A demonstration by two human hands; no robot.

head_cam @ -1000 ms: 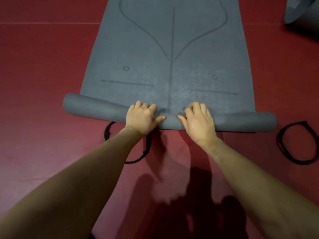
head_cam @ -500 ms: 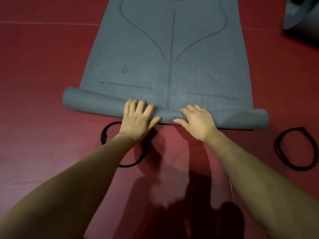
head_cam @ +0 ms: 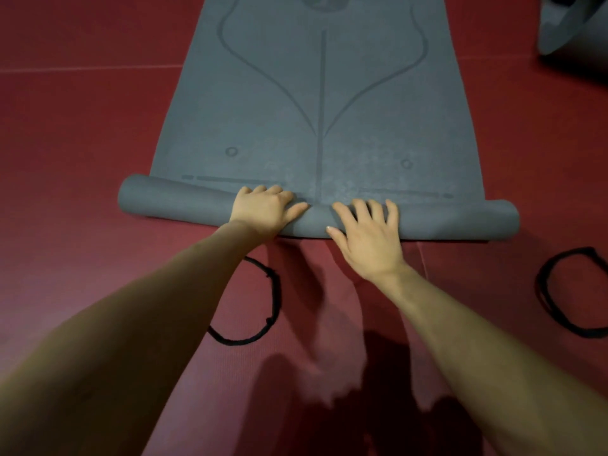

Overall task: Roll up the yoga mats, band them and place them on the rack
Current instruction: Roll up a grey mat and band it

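A grey yoga mat point(head_cam: 316, 103) lies mid-frame on a red floor point(head_cam: 65, 143), only its near end rolled. Both hands, left hand point(head_cam: 265, 210) and right hand point(head_cam: 367, 233), press flat on the roll (bands point(head_cam: 263, 311) wait unused below).

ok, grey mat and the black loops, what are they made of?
Grey-blue yoga mat: likely rubber or foam, matte, no glare, printed lines, and it rolls softly into a thick tube. Black loop band near the left arm and another right: thin, limp cord or elastic webbing, probably fabric.
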